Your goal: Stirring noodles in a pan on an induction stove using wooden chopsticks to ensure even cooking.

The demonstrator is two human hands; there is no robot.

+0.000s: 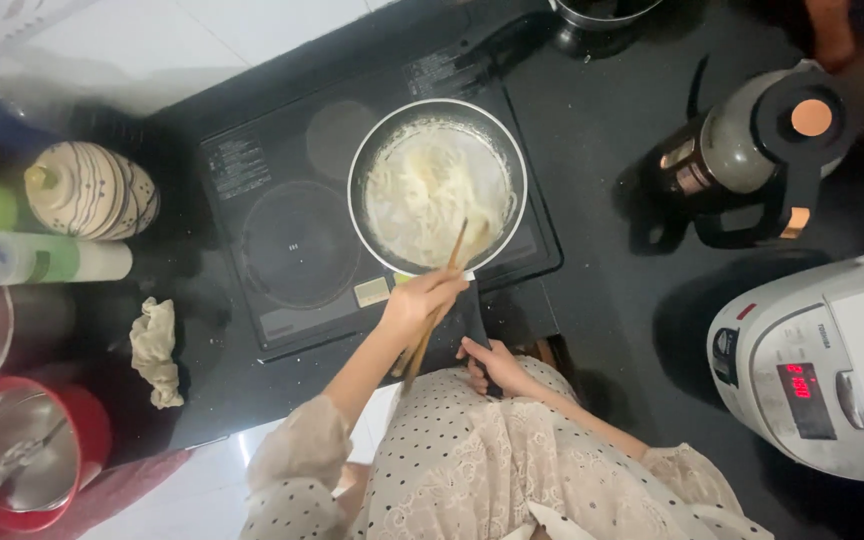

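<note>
Pan point(512, 160) holds noodles point(432, 190) (pale, soupy).

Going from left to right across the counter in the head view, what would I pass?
Red pot → crumpled cloth → black cooktop → pan of noodles → dark kettle → white rice cooker.

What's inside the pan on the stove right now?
The pan holds pale noodles in cloudy white liquid. The chopsticks, held by the left hand, dip in at the near edge. The liquid hides the pan's bottom and anything beneath the noodles.
</note>
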